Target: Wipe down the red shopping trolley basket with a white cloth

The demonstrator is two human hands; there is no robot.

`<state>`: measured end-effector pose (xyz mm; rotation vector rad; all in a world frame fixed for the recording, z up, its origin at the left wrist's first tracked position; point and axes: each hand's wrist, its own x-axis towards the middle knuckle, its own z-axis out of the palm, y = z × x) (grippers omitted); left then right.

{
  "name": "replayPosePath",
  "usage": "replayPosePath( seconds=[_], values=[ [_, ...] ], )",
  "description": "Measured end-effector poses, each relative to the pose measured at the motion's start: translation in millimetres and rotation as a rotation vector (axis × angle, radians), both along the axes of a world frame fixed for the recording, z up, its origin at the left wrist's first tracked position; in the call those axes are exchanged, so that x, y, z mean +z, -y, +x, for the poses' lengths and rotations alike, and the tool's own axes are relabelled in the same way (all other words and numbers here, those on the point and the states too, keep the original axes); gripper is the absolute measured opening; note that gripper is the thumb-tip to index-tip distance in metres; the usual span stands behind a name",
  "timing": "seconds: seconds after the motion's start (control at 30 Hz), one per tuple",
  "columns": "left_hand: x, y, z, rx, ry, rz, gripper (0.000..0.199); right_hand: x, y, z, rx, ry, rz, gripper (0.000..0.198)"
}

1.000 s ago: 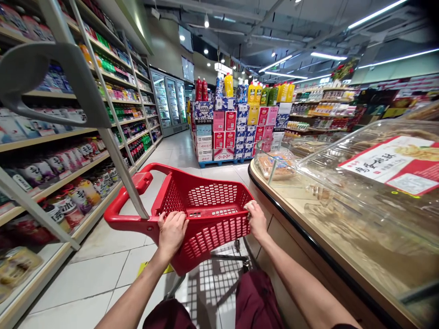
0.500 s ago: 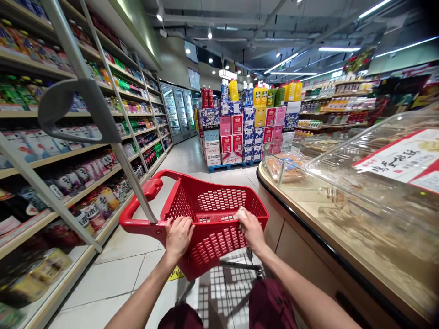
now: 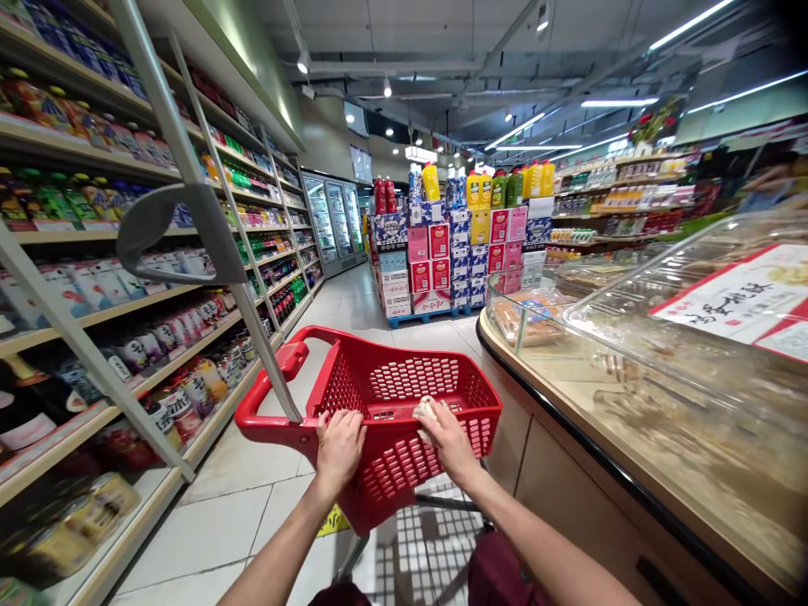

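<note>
A red plastic shopping cart (image 3: 404, 467) stands side-on in front of me. My left hand (image 3: 341, 444) is closed over its near rim, close to the foot of a grey metal pole. Farther right on the same rim, my right hand (image 3: 449, 438) presses a crumpled white cloth (image 3: 430, 412) against the edge. Part of the cloth is hidden under the fingers. Through the cart's basket I see its perforated far wall. A grey loop handle (image 3: 183, 236) sits on the slanted pole (image 3: 265, 353) at the cart's handle end.
Drink shelves (image 3: 151, 362) line the left side. On the right is a wooden counter (image 3: 568, 480) with clear covers over packaged food. Stacked cartons (image 3: 442, 261) topped with juice bottles stand ahead, with glass-door fridges (image 3: 334, 219) beyond. A blurred person (image 3: 767, 185) is at far right.
My right hand has slid left along the cart's near rim with the white cloth. My left hand still holds the rim. The view has shifted slightly.
</note>
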<state>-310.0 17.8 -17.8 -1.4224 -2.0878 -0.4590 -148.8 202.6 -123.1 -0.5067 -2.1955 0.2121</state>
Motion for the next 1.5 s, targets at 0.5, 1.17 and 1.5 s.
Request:
replayPosePath(
  seconds=[0.5, 1.17, 1.5],
  values=[
    [3.6, 2.7, 2.9, -0.042, 0.036, -0.017, 0.020, -3.3, -20.3, 24.4, -0.113, 0.049, -0.037, 0.044],
    [4.0, -4.6, 14.5, -0.003, 0.047, -0.080, 0.027, 10.0, 23.7, -15.2, -0.119, -0.011, -0.014, 0.041],
    [32.7, 86.3, -55.6, 0.266, 0.010, 0.139, 0.038, 26.2, 46.5, -33.8, -0.089, 0.007, -0.124, 0.040]
  ],
)
